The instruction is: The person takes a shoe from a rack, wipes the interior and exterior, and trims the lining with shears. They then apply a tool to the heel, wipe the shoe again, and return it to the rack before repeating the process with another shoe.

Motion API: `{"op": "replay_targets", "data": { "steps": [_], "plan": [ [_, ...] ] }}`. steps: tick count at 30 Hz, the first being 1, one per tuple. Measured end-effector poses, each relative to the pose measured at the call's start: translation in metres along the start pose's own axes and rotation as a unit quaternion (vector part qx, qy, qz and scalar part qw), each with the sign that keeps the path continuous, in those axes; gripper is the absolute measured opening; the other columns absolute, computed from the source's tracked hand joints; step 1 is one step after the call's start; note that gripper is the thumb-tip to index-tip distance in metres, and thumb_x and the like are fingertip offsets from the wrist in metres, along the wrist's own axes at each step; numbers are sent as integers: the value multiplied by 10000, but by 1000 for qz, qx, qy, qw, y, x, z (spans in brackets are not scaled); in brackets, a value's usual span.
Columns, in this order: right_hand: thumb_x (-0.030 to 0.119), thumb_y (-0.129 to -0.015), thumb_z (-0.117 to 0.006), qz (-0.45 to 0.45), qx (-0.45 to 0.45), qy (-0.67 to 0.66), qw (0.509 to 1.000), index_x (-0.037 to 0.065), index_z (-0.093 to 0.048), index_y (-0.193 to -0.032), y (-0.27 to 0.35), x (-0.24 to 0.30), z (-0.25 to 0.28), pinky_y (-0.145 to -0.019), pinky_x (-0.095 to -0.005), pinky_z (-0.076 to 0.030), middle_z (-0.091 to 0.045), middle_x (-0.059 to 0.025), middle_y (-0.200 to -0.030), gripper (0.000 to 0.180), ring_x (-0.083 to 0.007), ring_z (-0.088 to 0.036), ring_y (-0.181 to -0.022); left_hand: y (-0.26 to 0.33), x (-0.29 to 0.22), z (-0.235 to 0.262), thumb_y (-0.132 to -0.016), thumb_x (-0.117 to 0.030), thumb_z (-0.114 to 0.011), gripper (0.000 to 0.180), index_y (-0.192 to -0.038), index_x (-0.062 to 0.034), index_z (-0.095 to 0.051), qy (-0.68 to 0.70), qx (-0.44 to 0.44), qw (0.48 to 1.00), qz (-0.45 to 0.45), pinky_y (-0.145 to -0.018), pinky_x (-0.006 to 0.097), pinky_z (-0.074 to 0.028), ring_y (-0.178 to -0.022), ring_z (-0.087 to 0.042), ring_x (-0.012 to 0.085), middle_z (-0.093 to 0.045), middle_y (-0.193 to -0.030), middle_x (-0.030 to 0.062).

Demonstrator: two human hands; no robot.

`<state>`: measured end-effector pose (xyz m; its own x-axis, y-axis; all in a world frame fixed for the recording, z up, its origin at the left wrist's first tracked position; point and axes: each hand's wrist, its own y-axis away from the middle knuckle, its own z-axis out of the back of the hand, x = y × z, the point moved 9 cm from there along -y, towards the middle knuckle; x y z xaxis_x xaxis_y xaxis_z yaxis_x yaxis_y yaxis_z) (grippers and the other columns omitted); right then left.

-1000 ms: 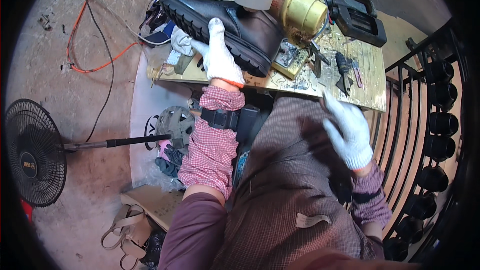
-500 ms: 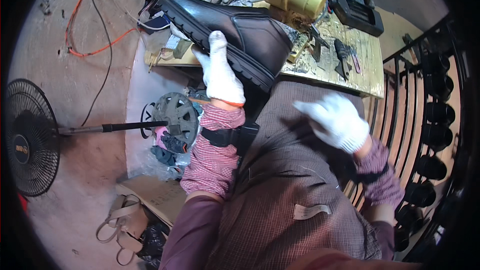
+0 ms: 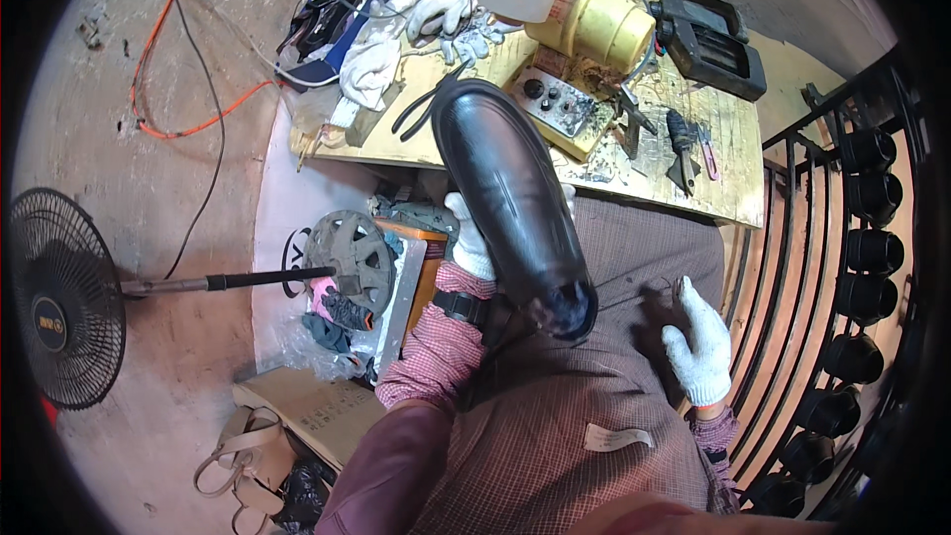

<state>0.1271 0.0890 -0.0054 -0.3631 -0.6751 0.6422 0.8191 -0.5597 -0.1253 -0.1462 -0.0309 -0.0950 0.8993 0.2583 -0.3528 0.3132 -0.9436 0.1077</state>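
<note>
A black leather shoe (image 3: 505,178) is held up in front of the wearer, its toe toward the workbench (image 3: 733,193) and its opening toward the lap. The smooth upper catches a soft shine; a rim runs around the toe, and the dark lining shows at the opening. The white-gloved left hand (image 3: 471,243) grips it from beneath, mostly hidden behind it. The white-gloved right hand (image 3: 701,352) is loosely open, apart from the shoe, above the brown checked cloth (image 3: 535,416) over the lap.

The shoe blocks part of the bench's front edge. On the bench stand a yellow cylindrical machine housing (image 3: 604,30), a metal control box with knobs (image 3: 560,104) and a black frame-shaped tool (image 3: 708,45). Near the right edge lie one black-handled tool (image 3: 682,134) and one pink-handled knife (image 3: 707,154). White gloves (image 3: 446,10) are heaped at the back left, too tangled to count.

On the floor to the left are one black fan (image 3: 69,297), one cardboard box (image 3: 297,411) and one beige bag (image 3: 260,451). Along the right, a black metal rack (image 3: 783,144) carries at least eight rounded black items (image 3: 876,248).
</note>
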Motion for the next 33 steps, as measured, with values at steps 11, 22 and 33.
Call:
{"op": "replay_targets", "data": {
  "steps": [11, 22, 33],
  "plan": [
    [208, -918, -729, 25, 16, -12, 999, 11, -632, -1366, -10, 7, -1, -931, -418, -538, -704, -183, -1279, 499, -351, -703, -1086, -3, 5, -19, -1036, -597, -368, 806, -1608, -48, -226, 1, -28, 1000, 3, -1197, 514, -380, -1381, -463, 375, -410, -1525, 240],
    [235, -928, -703, 101, 73, 9, 992, 40, -635, -1367, -27, 30, -15, -887, -411, -536, -665, -183, -1360, 486, -325, -707, -1016, 13, 2, -2, -1140, -377, -353, 561, -1603, -68, -277, -83, -164, 982, -40, -1196, 461, -400, -1413, -458, 289, -431, -1537, 165],
    [277, -837, -715, 251, 153, 29, 955, 128, -635, -1303, -29, 112, 16, -637, -458, -553, -647, -150, -1195, 497, -333, -669, -749, 8, 48, -43, -797, -912, -499, 1113, -1568, -118, -381, -52, -24, 994, -91, -1207, 494, -351, -1393, -478, 330, -467, -1554, 147]
  ]
}}
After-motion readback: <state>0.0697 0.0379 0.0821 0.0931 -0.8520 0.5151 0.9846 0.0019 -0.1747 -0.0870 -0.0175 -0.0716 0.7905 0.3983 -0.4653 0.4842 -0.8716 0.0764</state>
